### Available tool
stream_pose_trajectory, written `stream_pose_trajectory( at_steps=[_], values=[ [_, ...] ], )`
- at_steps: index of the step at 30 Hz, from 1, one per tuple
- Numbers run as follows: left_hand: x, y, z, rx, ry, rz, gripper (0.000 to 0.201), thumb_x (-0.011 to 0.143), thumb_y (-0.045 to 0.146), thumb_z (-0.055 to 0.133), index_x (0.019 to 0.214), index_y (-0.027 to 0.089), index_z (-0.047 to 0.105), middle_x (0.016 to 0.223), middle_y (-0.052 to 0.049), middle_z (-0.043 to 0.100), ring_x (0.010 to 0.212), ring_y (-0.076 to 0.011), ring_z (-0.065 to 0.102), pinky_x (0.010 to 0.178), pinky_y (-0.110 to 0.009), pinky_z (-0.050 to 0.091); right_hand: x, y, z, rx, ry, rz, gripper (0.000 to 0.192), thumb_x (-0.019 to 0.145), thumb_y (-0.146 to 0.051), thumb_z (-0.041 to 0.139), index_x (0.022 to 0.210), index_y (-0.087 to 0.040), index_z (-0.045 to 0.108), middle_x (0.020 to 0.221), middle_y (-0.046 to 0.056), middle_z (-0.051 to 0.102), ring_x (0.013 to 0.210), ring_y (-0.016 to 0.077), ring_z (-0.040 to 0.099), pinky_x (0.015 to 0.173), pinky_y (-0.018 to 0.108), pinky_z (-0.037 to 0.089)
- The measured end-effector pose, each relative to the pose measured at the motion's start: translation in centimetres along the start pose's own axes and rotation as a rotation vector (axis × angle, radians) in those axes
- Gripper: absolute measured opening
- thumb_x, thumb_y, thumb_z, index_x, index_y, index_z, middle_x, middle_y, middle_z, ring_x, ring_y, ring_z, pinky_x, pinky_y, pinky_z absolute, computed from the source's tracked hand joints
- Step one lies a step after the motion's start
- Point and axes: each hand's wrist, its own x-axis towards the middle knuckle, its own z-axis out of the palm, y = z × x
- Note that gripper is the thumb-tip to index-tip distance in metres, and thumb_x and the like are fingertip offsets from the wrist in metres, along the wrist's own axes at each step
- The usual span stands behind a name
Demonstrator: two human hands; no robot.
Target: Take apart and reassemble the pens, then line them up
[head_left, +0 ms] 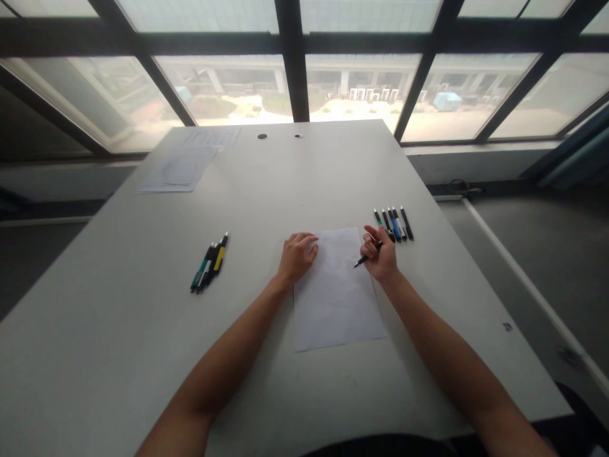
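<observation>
A white sheet of paper [335,298] lies on the grey table [143,330] in front of me. My left hand [297,255] rests with curled fingers on the sheet's upper left corner. My right hand [380,255] grips a black pen [365,258] at the sheet's upper right edge, with the tip pointing down-left onto the paper. Several pens [394,223] lie in a row just beyond my right hand. Another small bunch of pens [210,262], one with a yellow band, lies to the left of my left hand.
Loose papers [183,166] lie at the table's far left corner. Two round cable holes [262,136] sit near the far edge. Large windows with dark frames stand behind the table. The floor drops away at the right.
</observation>
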Motion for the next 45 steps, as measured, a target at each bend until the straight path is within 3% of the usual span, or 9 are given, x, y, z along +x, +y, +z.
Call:
stream_pose_trajectory(
  at_steps=[3, 6, 11, 20, 31, 34, 38, 42, 45],
  values=[
    [-0.2, 0.1, 0.1, 0.065, -0.082, 0.024, 0.023, 0.089, 0.024, 0.06, 0.109, 0.025, 0.071, 0.124, -0.006, 0.067, 0.12, -0.025, 0.056, 0.102, -0.043, 0.041, 0.3, 0.5, -0.3, -0.079, 0.002, -0.054, 0.062, 0.092, -0.072, 0.036, 0.089, -0.021, 0.072, 0.071, 0.004, 0.065, 0.051, 0.012, 0.049, 0.05, 0.029, 0.045],
    [-0.3, 0.4, 0.0, 0.081, -0.14, 0.064, 0.027, 0.089, 0.022, 0.059, 0.113, 0.026, 0.07, 0.129, -0.005, 0.065, 0.122, -0.0243, 0.054, 0.104, -0.044, 0.04, 0.2, 1.1, -0.1, -0.248, -0.012, -0.141, 0.08, 0.087, -0.083, 0.025, 0.093, -0.019, 0.073, 0.066, 0.004, 0.064, 0.052, 0.0137, 0.053, 0.051, 0.03, 0.046],
    [-0.2, 0.8, -0.3, 0.066, -0.214, 0.117, 0.031, 0.088, 0.024, 0.06, 0.118, 0.029, 0.07, 0.132, -0.004, 0.063, 0.124, -0.0243, 0.052, 0.105, -0.044, 0.038, -0.2, 2.2, 0.3, -0.707, 0.022, -0.361, 0.043, 0.075, -0.059, 0.075, 0.092, -0.021, 0.067, 0.073, 0.001, 0.067, 0.059, 0.0143, 0.06, 0.053, 0.027, 0.047],
    [-0.2, 0.7, 0.0, 0.037, -0.196, 0.141, 0.028, 0.088, 0.027, 0.063, 0.115, 0.03, 0.071, 0.129, -0.006, 0.064, 0.121, -0.0264, 0.053, 0.101, -0.045, 0.039, -0.2, 3.9, -0.3, -1.148, -0.112, -0.431, 0.026, 0.089, -0.041, 0.06, 0.073, -0.022, 0.052, 0.056, -0.004, 0.054, 0.051, 0.0117, 0.048, 0.051, 0.025, 0.036],
    [-0.2, 0.7, -0.1, 0.036, -0.201, 0.135, 0.027, 0.087, 0.026, 0.064, 0.113, 0.03, 0.071, 0.128, -0.006, 0.063, 0.121, -0.027, 0.052, 0.1, -0.045, 0.039, -0.3, 3.6, -0.1, -1.236, -0.121, -0.519, 0.026, 0.088, -0.038, 0.061, 0.071, -0.022, 0.052, 0.058, -0.004, 0.052, 0.054, 0.0123, 0.044, 0.055, 0.026, 0.034],
    [-0.1, 1.0, -0.4, 0.04, -0.165, 0.134, 0.029, 0.087, 0.028, 0.065, 0.116, 0.029, 0.07, 0.129, -0.008, 0.062, 0.122, -0.0283, 0.051, 0.101, -0.046, 0.039, -1.2, 3.1, 0.1, -1.167, -0.052, -0.606, 0.018, 0.093, -0.04, 0.057, 0.088, -0.023, 0.059, 0.066, -0.002, 0.059, 0.058, 0.0137, 0.051, 0.061, 0.027, 0.04],
    [-0.3, 2.1, -1.1, -0.135, -0.063, 0.196, 0.035, 0.093, 0.035, 0.059, 0.126, 0.025, 0.064, 0.118, -0.01, 0.065, 0.114, -0.0257, 0.056, 0.102, -0.045, 0.041, -2.2, 2.9, 0.4, -1.167, -0.123, -0.588, 0.02, 0.099, -0.035, 0.046, 0.111, -0.026, 0.059, 0.08, 0.001, 0.066, 0.067, 0.0163, 0.06, 0.069, 0.029, 0.045],
    [-0.9, 3.7, -1.1, -0.419, -0.234, 0.461, 0.039, 0.092, 0.045, 0.061, 0.123, 0.022, 0.064, 0.1, -0.01, 0.07, 0.096, -0.0225, 0.064, 0.091, -0.038, 0.05, -2.3, 3.4, 0.6, -1.255, -0.216, -0.516, 0.027, 0.088, -0.025, 0.055, 0.115, -0.027, 0.052, 0.081, -0.002, 0.064, 0.068, 0.0163, 0.059, 0.067, 0.028, 0.043],
    [-1.3, 4.5, -0.8, -0.436, -0.316, 0.54, 0.038, 0.089, 0.045, 0.065, 0.12, 0.023, 0.066, 0.096, -0.01, 0.072, 0.092, -0.0225, 0.066, 0.088, -0.037, 0.051, -2.1, 3.7, 0.6, -1.291, -0.262, -0.451, 0.041, 0.081, -0.021, 0.058, 0.12, -0.027, 0.047, 0.084, -0.002, 0.062, 0.069, 0.0161, 0.058, 0.065, 0.027, 0.042]
  ],
)
